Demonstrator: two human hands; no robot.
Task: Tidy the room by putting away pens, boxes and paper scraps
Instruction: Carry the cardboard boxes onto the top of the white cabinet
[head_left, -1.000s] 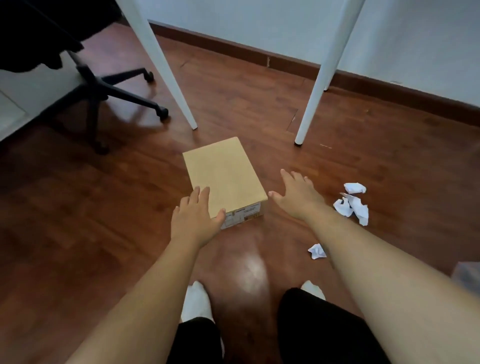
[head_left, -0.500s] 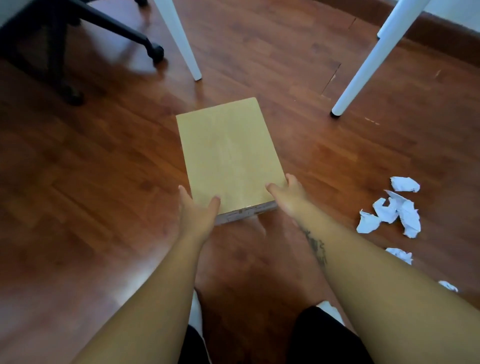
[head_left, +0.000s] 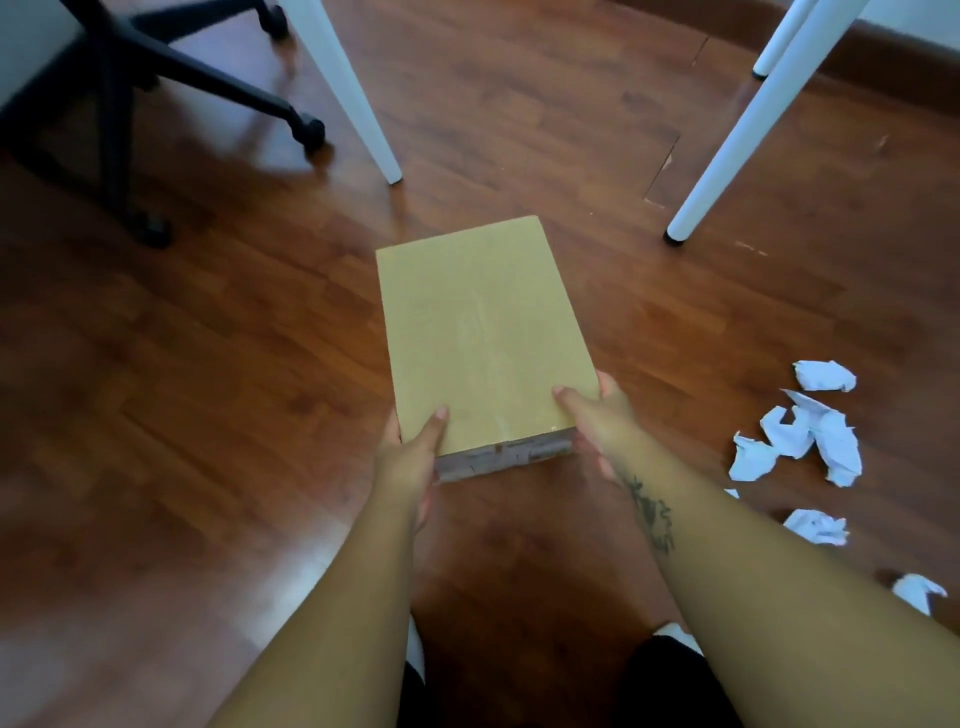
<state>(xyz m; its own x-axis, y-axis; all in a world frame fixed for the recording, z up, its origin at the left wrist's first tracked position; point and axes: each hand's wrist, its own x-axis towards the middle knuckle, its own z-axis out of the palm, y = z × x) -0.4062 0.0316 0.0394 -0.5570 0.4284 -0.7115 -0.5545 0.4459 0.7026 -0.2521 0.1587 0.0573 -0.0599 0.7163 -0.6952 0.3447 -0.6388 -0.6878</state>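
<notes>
A tan cardboard box (head_left: 480, 332) with a printed label on its near end sits in the middle of the view over the wooden floor. My left hand (head_left: 413, 457) grips its near left corner, thumb on top. My right hand (head_left: 597, 421) grips the near right corner, thumb on the lid and fingers down the side. Whether the box still touches the floor I cannot tell. Several crumpled white paper scraps (head_left: 810, 431) lie on the floor to the right of the box.
Two white table legs (head_left: 358, 104) (head_left: 727, 150) stand on the floor beyond the box, left and right. A black office chair base (head_left: 130, 98) with castors is at the far left. My feet in white socks (head_left: 675, 631) are at the bottom edge.
Both hands went from hovering open beside the box to closing on its near corners. The box now appears larger and closer in view.
</notes>
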